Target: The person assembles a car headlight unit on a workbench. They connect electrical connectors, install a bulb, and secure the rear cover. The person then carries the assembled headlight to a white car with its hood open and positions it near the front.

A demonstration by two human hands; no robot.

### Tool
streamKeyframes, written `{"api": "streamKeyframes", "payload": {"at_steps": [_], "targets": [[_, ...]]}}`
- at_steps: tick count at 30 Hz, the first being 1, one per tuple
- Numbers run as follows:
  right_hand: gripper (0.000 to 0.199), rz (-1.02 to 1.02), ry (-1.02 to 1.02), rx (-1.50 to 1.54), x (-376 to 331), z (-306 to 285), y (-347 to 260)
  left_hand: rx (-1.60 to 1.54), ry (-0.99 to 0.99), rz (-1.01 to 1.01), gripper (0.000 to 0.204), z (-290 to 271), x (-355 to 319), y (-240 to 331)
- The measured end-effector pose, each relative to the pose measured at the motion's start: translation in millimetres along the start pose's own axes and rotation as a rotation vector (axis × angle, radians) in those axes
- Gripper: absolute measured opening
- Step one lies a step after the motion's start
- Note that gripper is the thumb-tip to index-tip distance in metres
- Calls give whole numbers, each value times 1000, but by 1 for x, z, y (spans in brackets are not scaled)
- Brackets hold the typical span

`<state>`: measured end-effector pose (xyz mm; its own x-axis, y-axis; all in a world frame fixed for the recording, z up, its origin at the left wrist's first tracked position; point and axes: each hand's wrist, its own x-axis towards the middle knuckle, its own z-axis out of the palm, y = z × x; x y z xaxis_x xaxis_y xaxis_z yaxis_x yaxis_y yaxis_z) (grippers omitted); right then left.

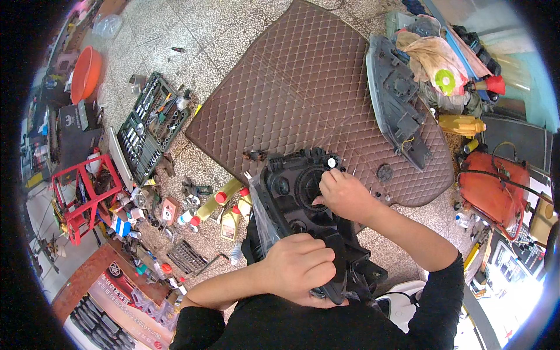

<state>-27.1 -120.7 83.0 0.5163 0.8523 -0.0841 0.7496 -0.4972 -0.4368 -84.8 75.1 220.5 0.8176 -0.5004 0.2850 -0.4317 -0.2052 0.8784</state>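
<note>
A black car headlight housing rests against my body, its back side with round openings facing up. My left hand is closed around its near end. Over the large round opening, my right hand is bent with thumb and fingers drawn together; what they pinch is hidden. Just beyond those fingers, a small white round part shows at the housing's far edge. Clear plastic film hangs along the left side. A second headlight lies on the brown quilted mat, and a round black cap sits nearer.
An opened socket set lies on the speckled floor at left, near a red metal frame. Several bottles stand left of the housing. An orange basin is far left. At right are rags and a red tank.
</note>
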Motion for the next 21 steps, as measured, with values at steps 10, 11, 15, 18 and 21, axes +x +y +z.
{"api": "streamKeyframes", "payload": {"at_steps": [10, 11, 15, 18, 21], "targets": [[54, 348, -8, 316, 3, -20, -3, -1, 10, 19, 52, 0, 5, -4], [59, 442, 5, 395, 3, -22, -6, -5, 19, 25, 52, 1, 7, -5], [65, 607, -15, 449, 5, -22, -17, -13, -28, -4, 50, 7, 11, -3], [63, 599, 13, 452, 1, -22, -19, -13, -39, -13, 49, 10, 13, -2], [58, 604, 35, 492, -5, -21, -20, -3, 0, 7, 49, 13, 14, -3]]}}
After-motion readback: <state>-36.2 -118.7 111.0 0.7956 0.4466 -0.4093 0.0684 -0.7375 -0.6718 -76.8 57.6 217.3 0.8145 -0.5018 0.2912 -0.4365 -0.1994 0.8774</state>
